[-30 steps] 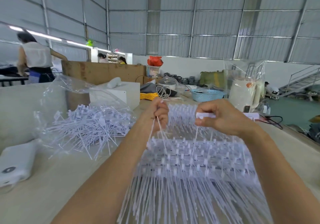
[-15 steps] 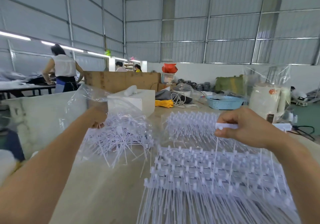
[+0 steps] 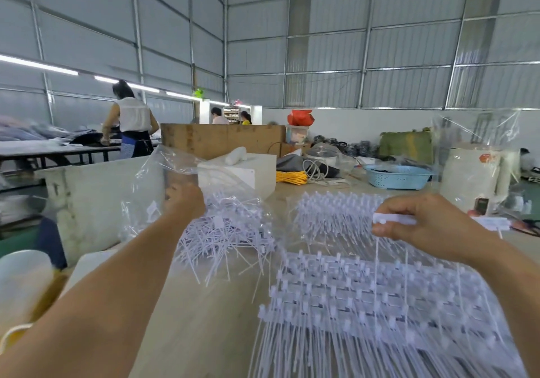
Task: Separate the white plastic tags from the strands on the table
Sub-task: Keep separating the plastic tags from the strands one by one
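L hand (image 3: 187, 202) in clear bag (image 3: 163, 178) over loose tags (image 3: 222, 237), grip unclear. R hand (image 3: 420, 225) pinches white strip (image 3: 393, 219), strands (image 3: 377, 263) hanging. No legible writing.

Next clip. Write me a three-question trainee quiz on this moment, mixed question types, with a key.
1. True or false: the right hand pinches a white plastic strip with thin strands hanging from it.
2. Where is the left hand?
A. flat on the bare table
B. at the clear bag over the loose pile of tags
C. on the blue basket
3. Fill in: the joined rows of tags lie on the table below the ____ hand.

Key: 1 true; 2 B; 3 right.
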